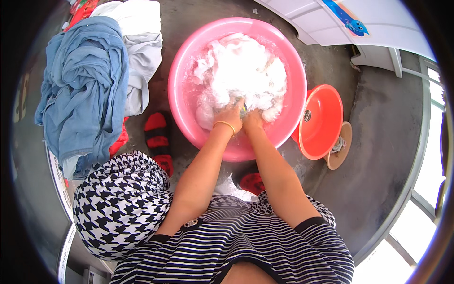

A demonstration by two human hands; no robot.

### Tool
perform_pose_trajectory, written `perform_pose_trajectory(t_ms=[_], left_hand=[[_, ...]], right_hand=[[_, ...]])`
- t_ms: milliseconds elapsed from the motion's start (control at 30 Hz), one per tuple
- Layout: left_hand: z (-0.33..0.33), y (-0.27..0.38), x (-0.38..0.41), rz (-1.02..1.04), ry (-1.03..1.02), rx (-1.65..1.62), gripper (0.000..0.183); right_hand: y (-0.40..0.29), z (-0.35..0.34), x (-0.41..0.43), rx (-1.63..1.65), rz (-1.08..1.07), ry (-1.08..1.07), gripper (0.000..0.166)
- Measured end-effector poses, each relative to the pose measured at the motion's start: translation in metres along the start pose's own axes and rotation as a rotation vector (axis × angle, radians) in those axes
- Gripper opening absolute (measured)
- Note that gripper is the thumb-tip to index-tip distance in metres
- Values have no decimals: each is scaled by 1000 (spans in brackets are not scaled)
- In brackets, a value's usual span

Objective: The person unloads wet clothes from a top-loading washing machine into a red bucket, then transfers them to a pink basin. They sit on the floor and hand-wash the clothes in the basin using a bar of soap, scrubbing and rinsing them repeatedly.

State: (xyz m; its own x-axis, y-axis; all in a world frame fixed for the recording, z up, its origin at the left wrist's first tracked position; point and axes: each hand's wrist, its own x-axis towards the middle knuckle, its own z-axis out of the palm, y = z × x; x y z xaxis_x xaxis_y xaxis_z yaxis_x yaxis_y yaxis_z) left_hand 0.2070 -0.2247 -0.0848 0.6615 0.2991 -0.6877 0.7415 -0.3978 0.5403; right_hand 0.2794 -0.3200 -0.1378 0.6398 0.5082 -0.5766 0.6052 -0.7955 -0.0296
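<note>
A round pink plastic basin [176,103] stands on the floor before me, with water and a heap of soaked white cloth [244,64] in it. My left hand [230,115], a gold-coloured bangle at its wrist, grips the near edge of the cloth. Close beside it, my right hand [253,120] reaches into the same wet heap, its fingers hidden by cloth and water. Between the hands shows a small dark and yellow-green patch [243,110], too blurred to name. Glare washes out the cloth's folds.
Blue denim clothing [85,85] is piled at the left beside white and pale grey cloth [140,60]. An orange-red plastic bucket [321,122] lies tipped right of the basin, by a tan spool [342,149]. A white plastic cabinet [319,21] stands at the upper right.
</note>
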Motion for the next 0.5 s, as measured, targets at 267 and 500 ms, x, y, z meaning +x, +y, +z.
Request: perform_pose_trajectory(t_ms=[267, 500], left_hand=[[-57, 20, 1, 257, 330, -380, 39], [-58, 52, -24, 291, -239, -1202, 50]], right_hand=[[0, -142, -37, 168, -171, -203, 40], [7, -265, -131, 871, -339, 378, 34]])
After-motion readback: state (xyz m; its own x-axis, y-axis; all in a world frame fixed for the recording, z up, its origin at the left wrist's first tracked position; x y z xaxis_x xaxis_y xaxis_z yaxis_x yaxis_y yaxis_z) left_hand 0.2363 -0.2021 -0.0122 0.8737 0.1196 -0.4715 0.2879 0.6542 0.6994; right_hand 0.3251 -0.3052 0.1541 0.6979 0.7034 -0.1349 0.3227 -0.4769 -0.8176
